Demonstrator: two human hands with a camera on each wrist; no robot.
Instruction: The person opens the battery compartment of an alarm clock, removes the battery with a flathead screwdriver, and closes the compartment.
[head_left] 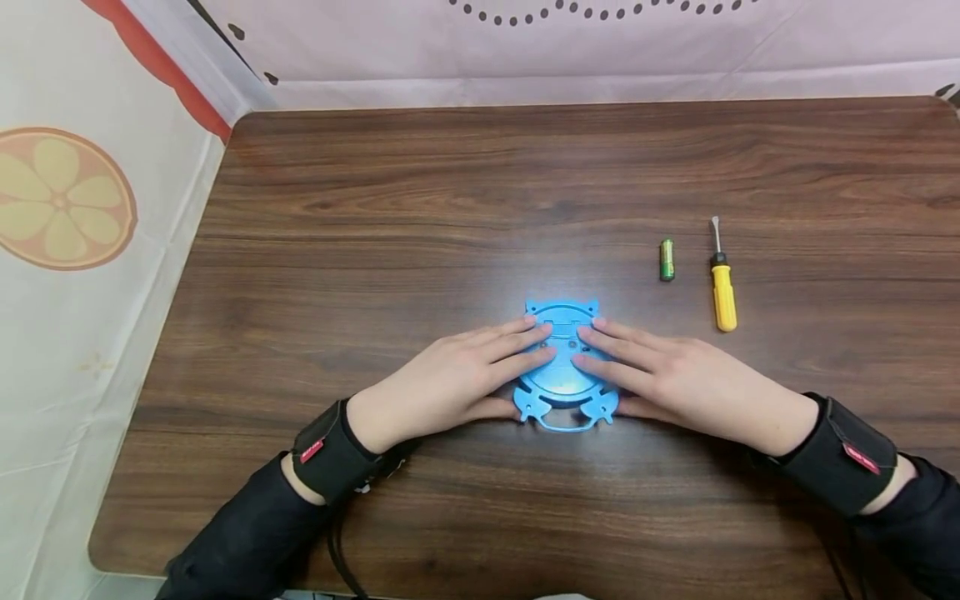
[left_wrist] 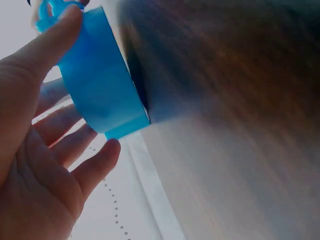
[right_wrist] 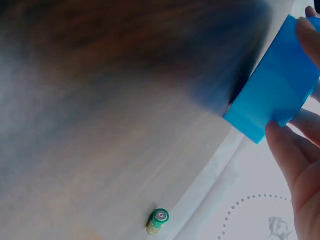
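A flat blue plastic toy point(head_left: 564, 379) with small ears and feet lies on the brown wooden table point(head_left: 465, 208), near its front middle. My left hand point(head_left: 501, 372) rests on the toy's left half with straight fingers, its thumb against the lower left edge. From the other side, my right hand point(head_left: 611, 375) lies on the right half the same way, thumb at the lower right edge. The left wrist view shows the toy point(left_wrist: 100, 85) edge-on between the thumb and fingers of the left hand point(left_wrist: 55, 150). In the right wrist view the right hand's fingers point(right_wrist: 295, 155) touch the toy point(right_wrist: 280, 100).
A green and gold battery point(head_left: 667, 259) point(right_wrist: 158, 220) lies on the table to the right of the toy. Beside it is a yellow-handled screwdriver point(head_left: 722, 279), tip pointing away. A printed cloth point(head_left: 67, 200) hangs along the table's left and far edges.
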